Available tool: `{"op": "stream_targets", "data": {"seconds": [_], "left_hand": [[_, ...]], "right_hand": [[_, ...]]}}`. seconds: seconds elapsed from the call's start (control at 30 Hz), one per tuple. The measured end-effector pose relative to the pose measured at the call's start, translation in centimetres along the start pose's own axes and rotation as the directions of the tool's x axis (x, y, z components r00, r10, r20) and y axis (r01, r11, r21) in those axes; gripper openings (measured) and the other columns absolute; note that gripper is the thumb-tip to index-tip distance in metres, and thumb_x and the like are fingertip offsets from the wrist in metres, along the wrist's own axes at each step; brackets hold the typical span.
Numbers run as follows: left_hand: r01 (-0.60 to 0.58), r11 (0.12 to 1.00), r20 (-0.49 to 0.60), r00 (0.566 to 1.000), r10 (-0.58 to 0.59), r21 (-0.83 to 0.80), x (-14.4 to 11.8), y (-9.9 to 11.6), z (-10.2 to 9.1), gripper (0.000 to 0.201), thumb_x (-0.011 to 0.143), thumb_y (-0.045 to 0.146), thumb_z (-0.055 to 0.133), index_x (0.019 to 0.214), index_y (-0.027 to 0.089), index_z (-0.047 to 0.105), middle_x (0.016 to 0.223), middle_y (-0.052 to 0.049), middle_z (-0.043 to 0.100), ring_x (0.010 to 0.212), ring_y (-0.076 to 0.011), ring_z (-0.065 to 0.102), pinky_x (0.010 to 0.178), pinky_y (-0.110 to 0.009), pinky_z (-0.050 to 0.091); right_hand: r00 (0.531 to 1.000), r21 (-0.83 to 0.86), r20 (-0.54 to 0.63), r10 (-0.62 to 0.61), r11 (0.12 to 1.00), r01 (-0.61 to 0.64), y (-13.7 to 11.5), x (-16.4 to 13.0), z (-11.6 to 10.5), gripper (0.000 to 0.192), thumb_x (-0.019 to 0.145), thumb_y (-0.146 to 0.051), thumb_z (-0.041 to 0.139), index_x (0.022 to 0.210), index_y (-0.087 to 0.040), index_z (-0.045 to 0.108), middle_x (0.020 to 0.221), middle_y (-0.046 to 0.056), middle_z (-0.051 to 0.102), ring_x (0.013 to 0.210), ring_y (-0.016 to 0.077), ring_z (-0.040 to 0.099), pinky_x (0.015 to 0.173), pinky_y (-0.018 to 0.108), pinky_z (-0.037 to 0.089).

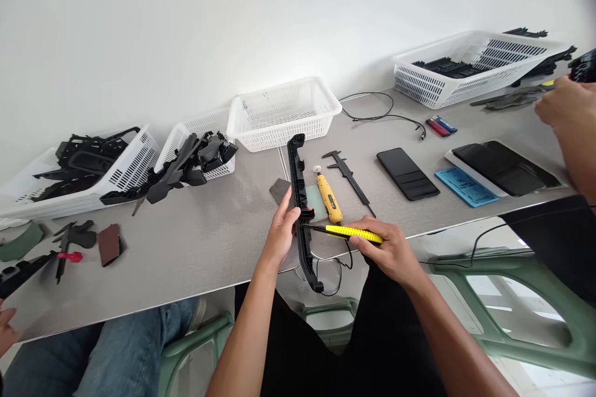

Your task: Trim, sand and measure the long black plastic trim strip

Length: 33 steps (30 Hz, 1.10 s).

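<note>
My left hand point(280, 234) grips a long black plastic part point(298, 189) that stands on edge, running from the table's middle out past its front edge. A yellow utility knife point(354, 234) is in my right hand point(388, 248), its dark tip pointing left and touching the part's side near my left fingers. Just behind lie a yellow rotary tool point(329, 198) and a black caliper point(348, 176).
White baskets stand along the wall: an empty one point(284, 113), two at left with black parts point(88, 164), one at far right point(465, 65). A phone point(408, 173), a tablet point(505, 167) and a blue mat point(465, 186) lie right. Other people's hands show at right point(563, 108) and bottom left point(7, 329).
</note>
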<state>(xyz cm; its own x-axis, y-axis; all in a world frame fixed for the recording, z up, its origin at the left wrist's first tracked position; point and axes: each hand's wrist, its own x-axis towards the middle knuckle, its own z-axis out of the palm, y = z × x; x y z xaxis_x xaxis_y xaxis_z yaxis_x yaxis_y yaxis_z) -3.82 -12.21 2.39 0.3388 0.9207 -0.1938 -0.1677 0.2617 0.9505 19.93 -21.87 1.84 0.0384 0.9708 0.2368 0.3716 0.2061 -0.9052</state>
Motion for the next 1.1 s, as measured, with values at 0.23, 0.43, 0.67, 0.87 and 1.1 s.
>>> {"op": "stream_targets", "data": {"seconds": [0.23,0.43,0.67,0.87,1.1], "left_hand": [[-0.013,1.000,-0.002,1.000,0.013,-0.007,0.0,0.2,0.1,0.085,0.103,0.046,0.066,0.177,0.024,0.032,0.130,-0.012,0.081,0.134,-0.0336,0.071,0.117,-0.047,0.052],[0.005,1.000,-0.014,1.000,-0.006,-0.027,-0.2,0.4,0.3,0.085,0.103,0.042,0.066,0.178,0.024,0.031,0.124,-0.012,0.082,0.121,-0.0322,0.076,0.098,-0.042,0.059],[-0.012,0.997,-0.039,0.999,0.010,-0.072,-0.2,0.7,0.6,0.083,0.103,0.045,0.065,0.175,0.018,0.035,0.116,-0.013,0.083,0.078,-0.0192,0.071,0.067,-0.030,0.054],[-0.008,0.993,-0.052,0.999,0.002,-0.116,-0.1,0.7,0.6,0.091,0.099,0.046,0.071,0.176,0.015,0.032,0.112,-0.014,0.084,0.060,-0.0126,0.059,0.054,-0.026,0.046],[-0.001,0.998,-0.033,0.999,-0.001,-0.068,-0.3,0.8,0.6,0.084,0.104,0.045,0.066,0.176,0.019,0.031,0.109,-0.011,0.082,0.061,-0.0125,0.059,0.052,-0.026,0.044]], "right_hand": [[1.000,0.024,-0.021,0.014,1.000,-0.013,0.1,-0.1,-0.2,0.030,0.103,-0.048,0.072,0.103,-0.022,0.086,0.083,0.004,0.074,0.069,0.0193,0.062,0.065,0.032,0.045],[0.993,0.130,0.113,-0.023,0.992,0.008,0.4,-0.1,-1.0,0.031,0.101,-0.049,0.075,0.094,-0.021,0.086,0.075,0.003,0.071,0.066,0.0182,0.060,0.063,0.031,0.043],[1.000,0.084,0.028,0.013,0.996,-0.016,0.1,-0.1,-0.5,0.028,0.103,-0.046,0.073,0.102,-0.021,0.085,0.085,0.005,0.075,0.072,0.0193,0.063,0.067,0.031,0.047],[0.994,0.134,0.110,-0.016,0.991,0.001,0.3,0.0,-1.0,0.031,0.103,-0.049,0.074,0.100,-0.021,0.086,0.083,0.005,0.076,0.071,0.0192,0.065,0.067,0.031,0.048],[0.992,0.163,0.127,0.010,0.986,-0.030,0.3,0.0,-1.1,0.032,0.102,-0.051,0.075,0.101,-0.022,0.086,0.084,0.005,0.077,0.071,0.0190,0.066,0.067,0.030,0.049]]}}
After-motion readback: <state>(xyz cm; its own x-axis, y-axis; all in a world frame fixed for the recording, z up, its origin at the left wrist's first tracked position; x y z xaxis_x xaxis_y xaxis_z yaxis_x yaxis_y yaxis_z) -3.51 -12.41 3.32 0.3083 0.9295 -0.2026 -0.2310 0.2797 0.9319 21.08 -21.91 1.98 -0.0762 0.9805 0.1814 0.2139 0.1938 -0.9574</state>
